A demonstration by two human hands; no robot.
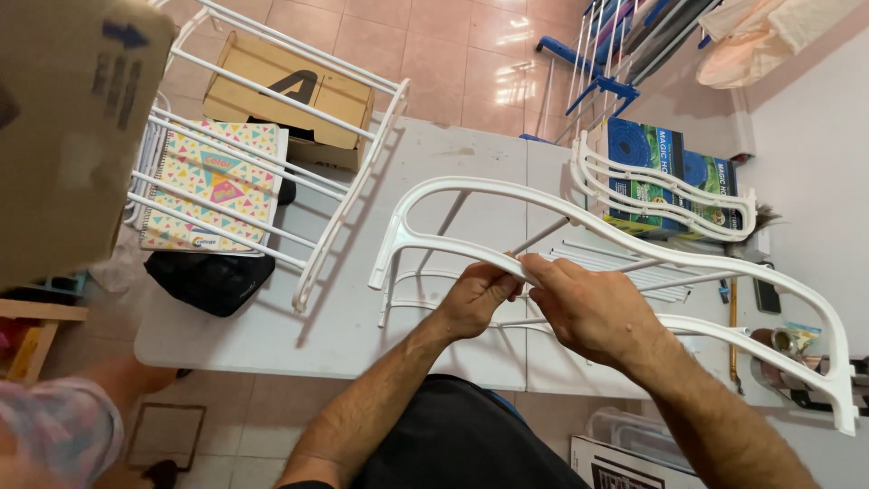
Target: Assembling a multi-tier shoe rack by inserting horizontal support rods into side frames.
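Note:
A long wavy white plastic frame piece [688,258] hangs over the grey table [272,335]. My left hand [475,299] pinches its lower rail near the middle. Just to the right, my right hand [588,312] grips the same rail and a thin white rod [543,235] that meets the rail there. Below the frame lie several more white rods [625,263] and a second wavy piece [724,326].
A white rack shelf [272,154] stands at the table's left over a patterned notebook [213,186] and a black bag [208,281]. Two more wavy pieces [670,195] rest on blue boxes [674,163] at the back right. A cardboard box [63,127] looms at the left. Another person's arm [100,398] shows at the lower left.

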